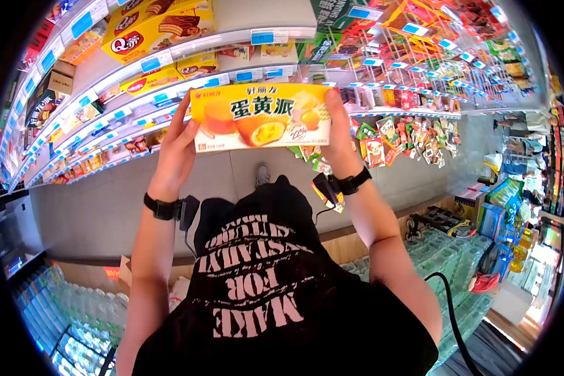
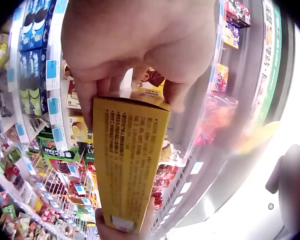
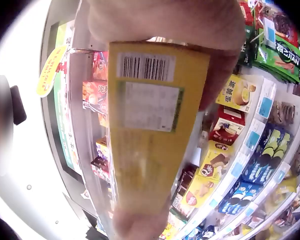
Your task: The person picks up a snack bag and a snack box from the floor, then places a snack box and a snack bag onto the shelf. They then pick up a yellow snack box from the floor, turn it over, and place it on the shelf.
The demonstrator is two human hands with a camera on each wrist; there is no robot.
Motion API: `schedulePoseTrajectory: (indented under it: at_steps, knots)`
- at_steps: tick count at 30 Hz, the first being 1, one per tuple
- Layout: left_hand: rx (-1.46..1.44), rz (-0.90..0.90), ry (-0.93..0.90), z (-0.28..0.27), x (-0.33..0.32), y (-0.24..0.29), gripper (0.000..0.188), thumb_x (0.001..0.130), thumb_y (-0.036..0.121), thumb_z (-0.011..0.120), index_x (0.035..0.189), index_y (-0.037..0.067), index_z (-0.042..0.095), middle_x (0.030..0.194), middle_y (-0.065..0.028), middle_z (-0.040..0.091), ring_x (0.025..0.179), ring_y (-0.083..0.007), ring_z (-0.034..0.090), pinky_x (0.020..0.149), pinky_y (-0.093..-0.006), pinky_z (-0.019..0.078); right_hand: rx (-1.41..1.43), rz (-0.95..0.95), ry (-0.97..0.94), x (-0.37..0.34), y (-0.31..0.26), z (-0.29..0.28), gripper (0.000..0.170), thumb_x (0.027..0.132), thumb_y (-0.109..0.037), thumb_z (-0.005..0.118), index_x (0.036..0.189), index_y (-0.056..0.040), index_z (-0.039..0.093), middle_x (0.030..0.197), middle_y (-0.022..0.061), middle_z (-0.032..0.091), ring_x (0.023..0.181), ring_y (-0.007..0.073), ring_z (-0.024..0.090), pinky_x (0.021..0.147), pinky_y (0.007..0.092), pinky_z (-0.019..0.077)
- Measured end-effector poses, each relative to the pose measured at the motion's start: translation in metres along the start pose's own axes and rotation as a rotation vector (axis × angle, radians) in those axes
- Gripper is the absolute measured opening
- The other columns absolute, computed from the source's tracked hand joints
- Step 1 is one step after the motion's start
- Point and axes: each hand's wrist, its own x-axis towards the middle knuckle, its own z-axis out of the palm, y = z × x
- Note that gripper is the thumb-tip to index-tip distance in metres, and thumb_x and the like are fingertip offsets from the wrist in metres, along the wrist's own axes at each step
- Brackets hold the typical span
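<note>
A yellow and white box of egg-yolk pies is held up level between both hands, its printed front facing the head camera. My left hand grips the left end, thumb toward the front face. At the other end my right hand holds the box the same way. The left wrist view shows a narrow yellow side of the box covered in small print, the left hand at its near end. A barcode and a white label show on the box under the right hand.
Shelves of boxed snacks with blue price tags stand in front. Hanging snack packets fill the racks to the right. Behind the person are stacked bottle packs and a wooden ledge. Grey floor lies below.
</note>
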Motion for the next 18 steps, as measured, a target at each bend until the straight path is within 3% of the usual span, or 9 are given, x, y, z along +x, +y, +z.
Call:
schedulePoseTrajectory:
  at_steps: [3, 7, 10, 13, 16, 18]
  knots:
    - [0.011, -0.008, 0.029, 0.008, 0.019, 0.0, 0.07, 0.102, 0.024, 0.059, 0.159, 0.009, 0.022, 0.152, -0.0112, 0.046, 0.136, -0.0221, 0.049, 0.111, -0.0359, 0.0414, 0.107, 0.085, -0.055, 0.017, -0.016, -0.001, 0.057, 0.104, -0.048, 0.044, 0.129, 0.0021, 0.055, 0.125, 0.0166, 0.065, 0.111, 0.0257, 0.067, 0.096, 0.0368, 0.0538]
    - [0.006, -0.008, 0.016, 0.006, 0.039, -0.004, 0.07, 0.102, 0.026, 0.058, 0.159, 0.008, 0.022, 0.152, -0.0113, 0.045, 0.137, -0.0217, 0.049, 0.111, -0.0361, 0.0419, 0.092, 0.065, -0.038, 0.036, -0.016, -0.007, 0.056, 0.104, -0.048, 0.045, 0.13, 0.0014, 0.055, 0.125, 0.0156, 0.065, 0.11, 0.0246, 0.067, 0.095, 0.036, 0.0538]
    - [0.004, -0.066, 0.015, 0.002, 0.047, -0.004, 0.07, 0.102, 0.024, 0.058, 0.158, 0.004, 0.023, 0.157, -0.0095, 0.039, 0.142, -0.0211, 0.041, 0.114, -0.0362, 0.0383, 0.156, 0.056, 0.02, 0.039, -0.022, 0.005, 0.047, 0.103, -0.044, 0.051, 0.119, 0.0, 0.057, 0.11, 0.0141, 0.068, 0.096, 0.0206, 0.07, 0.085, 0.0335, 0.0571]
    - [0.027, -0.039, 0.028, 0.003, 0.051, -0.005, 0.069, 0.103, 0.026, 0.057, 0.159, 0.006, 0.022, 0.153, -0.0109, 0.044, 0.137, -0.0216, 0.049, 0.111, -0.0357, 0.0417, 0.155, 0.052, 0.029, 0.042, -0.022, 0.005, 0.046, 0.103, -0.043, 0.051, 0.12, -0.0002, 0.057, 0.111, 0.014, 0.068, 0.097, 0.0209, 0.07, 0.085, 0.034, 0.0575]
    - [0.02, -0.04, 0.022, 0.004, 0.056, -0.002, 0.069, 0.102, 0.026, 0.058, 0.158, 0.005, 0.023, 0.153, -0.0106, 0.044, 0.137, -0.0214, 0.049, 0.111, -0.0354, 0.0415, 0.131, 0.042, 0.029, 0.044, -0.024, 0.008, 0.046, 0.103, -0.043, 0.051, 0.12, -0.0005, 0.057, 0.111, 0.014, 0.068, 0.097, 0.0212, 0.07, 0.085, 0.0346, 0.0578]
    - [0.019, -0.03, 0.021, 0.002, 0.056, -0.004, 0.069, 0.102, 0.027, 0.058, 0.158, 0.005, 0.024, 0.153, -0.0102, 0.044, 0.137, -0.0211, 0.049, 0.111, -0.0351, 0.0415, 0.133, 0.053, -0.019, 0.045, -0.026, 0.006, 0.051, 0.104, -0.045, 0.047, 0.126, 0.0007, 0.056, 0.12, 0.0149, 0.067, 0.106, 0.023, 0.068, 0.092, 0.036, 0.0545]
